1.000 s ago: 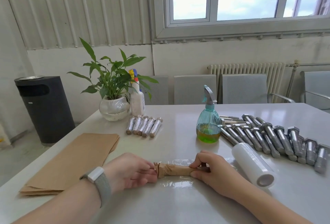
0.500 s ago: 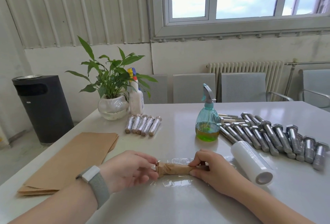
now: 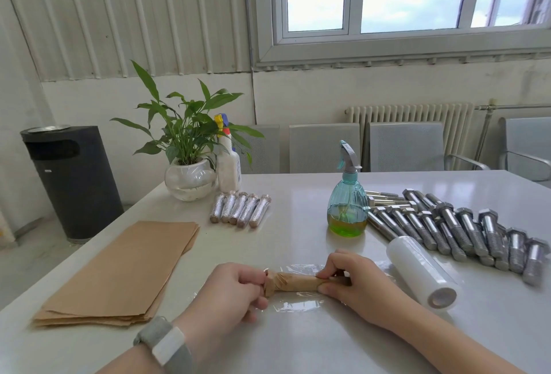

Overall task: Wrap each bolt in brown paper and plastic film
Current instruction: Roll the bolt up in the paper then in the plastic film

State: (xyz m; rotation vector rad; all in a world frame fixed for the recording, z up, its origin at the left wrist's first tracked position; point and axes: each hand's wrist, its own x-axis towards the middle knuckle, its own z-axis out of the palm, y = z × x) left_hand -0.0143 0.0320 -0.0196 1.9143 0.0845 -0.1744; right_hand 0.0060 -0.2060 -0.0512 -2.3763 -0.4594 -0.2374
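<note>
Well left of the fingers lies a stack of brown paper sheets (image 3: 119, 272), and beyond it, far from both hands, five finished wrapped bolts (image 3: 240, 209) sit in a row near the plant (image 3: 185, 135). The left hand (image 3: 229, 293) has its fingers curled round the twisted left end of the paper-wrapped bolt (image 3: 293, 282), pinching it. The bolt lies crosswise between the two hands on a loose sheet of plastic film (image 3: 298, 303) spread on the table (image 3: 298, 344). The right hand (image 3: 354, 281) pinches the bolt's right end, thumb below and fingertips on top.

Just right of that hand rests the film roll (image 3: 422, 273), and past it the pile of bare bolts (image 3: 465, 230), with a spray bottle (image 3: 347, 203) behind.

Judging from this, the film stage has barely begun. The film looks thin and clingy: it may crease or stick to itself if rolled unevenly, and the twisted paper end could unravel should the left pinch loosen. Rolling askew would leave one end uncovered.
</note>
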